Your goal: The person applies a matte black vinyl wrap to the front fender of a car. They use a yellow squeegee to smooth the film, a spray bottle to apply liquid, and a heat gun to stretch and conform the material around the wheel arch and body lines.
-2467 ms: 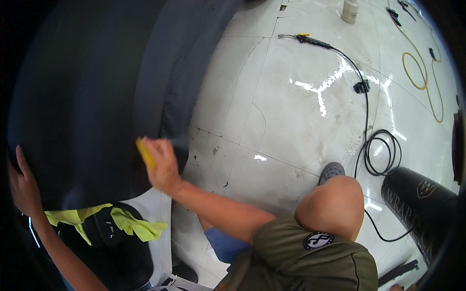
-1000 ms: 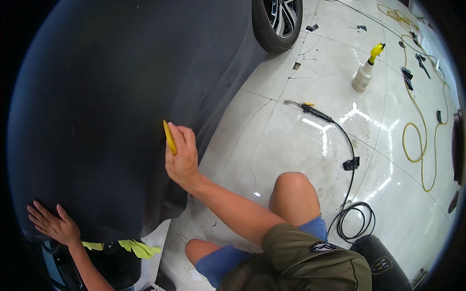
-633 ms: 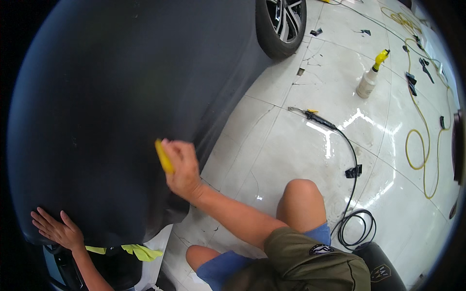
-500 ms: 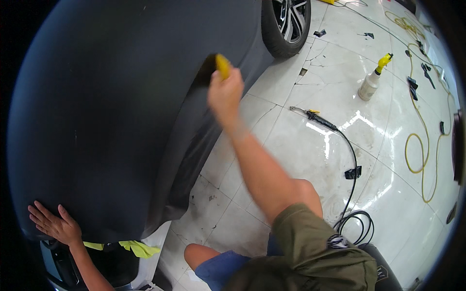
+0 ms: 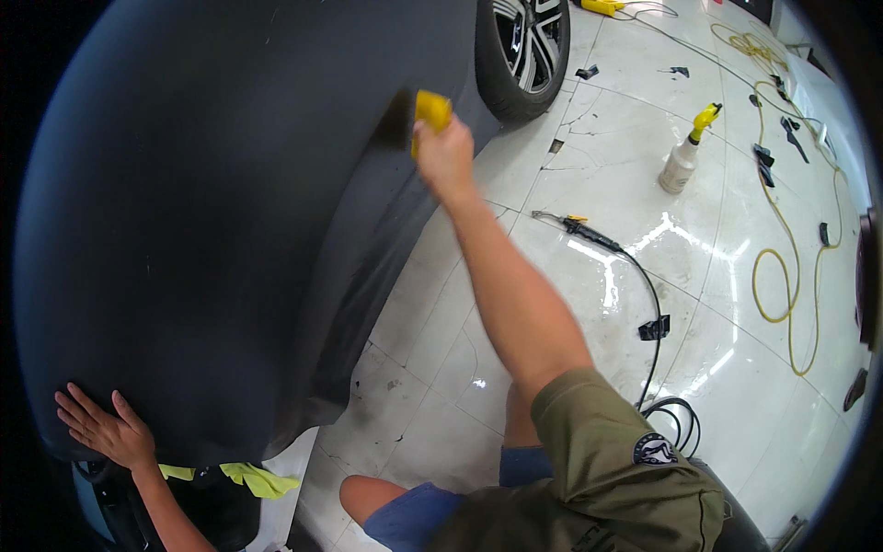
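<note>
Dark grey matte film (image 5: 212, 221) covers the car's side panel, its loose lower edge hanging in folds over the floor. My right hand (image 5: 446, 152) grips a yellow squeegee (image 5: 432, 108) against the film, near the wheel (image 5: 529, 55). A dark shadow lies just left of the squeegee. At the lower left, my left hand (image 5: 108, 431) rests flat on the film with its fingers spread, close to the film's near edge. Just below that edge, a lime-green cloth (image 5: 262, 480) is partly visible.
On the tiled floor stand a spray bottle (image 5: 682, 161) with a yellow head and, lying nearby, a black torch-like tool (image 5: 593, 235) with its hose (image 5: 658, 304). A yellow hose (image 5: 796, 304) loops at the right. Scraps of black film (image 5: 654, 327) are scattered about.
My right hand has moved slightly away and to the right with the squeegee, which now shows its broad face more. My left hand stays in place on the film.
</note>
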A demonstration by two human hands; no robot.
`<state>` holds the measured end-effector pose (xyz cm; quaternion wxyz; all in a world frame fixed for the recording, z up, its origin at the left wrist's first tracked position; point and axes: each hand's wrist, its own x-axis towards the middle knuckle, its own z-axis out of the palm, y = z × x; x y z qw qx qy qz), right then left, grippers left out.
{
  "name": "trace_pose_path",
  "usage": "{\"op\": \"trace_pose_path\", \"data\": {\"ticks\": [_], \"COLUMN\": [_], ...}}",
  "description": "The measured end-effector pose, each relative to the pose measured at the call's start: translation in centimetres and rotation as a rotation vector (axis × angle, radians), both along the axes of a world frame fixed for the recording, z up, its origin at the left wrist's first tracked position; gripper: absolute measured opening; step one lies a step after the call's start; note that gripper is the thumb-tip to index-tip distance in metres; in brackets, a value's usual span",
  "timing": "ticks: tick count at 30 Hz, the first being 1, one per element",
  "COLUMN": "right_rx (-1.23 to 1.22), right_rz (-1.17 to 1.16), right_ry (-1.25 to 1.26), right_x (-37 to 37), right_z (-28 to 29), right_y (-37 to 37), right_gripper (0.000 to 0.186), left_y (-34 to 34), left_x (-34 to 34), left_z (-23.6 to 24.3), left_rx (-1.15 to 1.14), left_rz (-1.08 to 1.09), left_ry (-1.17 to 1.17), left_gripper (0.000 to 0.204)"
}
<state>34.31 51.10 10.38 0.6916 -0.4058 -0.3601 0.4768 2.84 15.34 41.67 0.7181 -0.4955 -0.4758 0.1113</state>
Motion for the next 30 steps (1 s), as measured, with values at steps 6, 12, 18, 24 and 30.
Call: {"op": "trace_pose_path", "data": {"ticks": [6, 12, 18, 24, 30], "right_rx": [0.439, 0.115, 0.546, 0.252, 0.456], "right_rz": [-0.352, -0.035, -0.409, -0.433, -0.252], "right_ry": [-0.235, -0.238, -0.297, -0.498, -0.274], "right_x": [-8.3, 4.9, -5.7, 4.7, -3.1], "right_z": [0.5, 1.8, 0.8, 3.1, 1.8], "right_y": [-11.4, 5.8, -7.1, 9.2, -6.7], "right_gripper": [0.04, 0.021, 0.04, 0.024, 0.021], "left_y": [-0.3, 0.2, -0.4, 0.6, -0.7], "left_x": [0.7, 0.7, 0.7, 1.5, 1.6], "left_z": [0.2, -0.1, 0.2, -0.1, -0.7], "left_rx": [0.009, 0.012, 0.008, -0.001, 0.004], "left_rz": [0.01, -0.004, 0.041, 0.004, 0.028], "left_ry": [0.015, -0.006, 0.0, -0.041, -0.046], "left_gripper": [0.064, 0.064, 0.065, 0.066, 0.067]}}
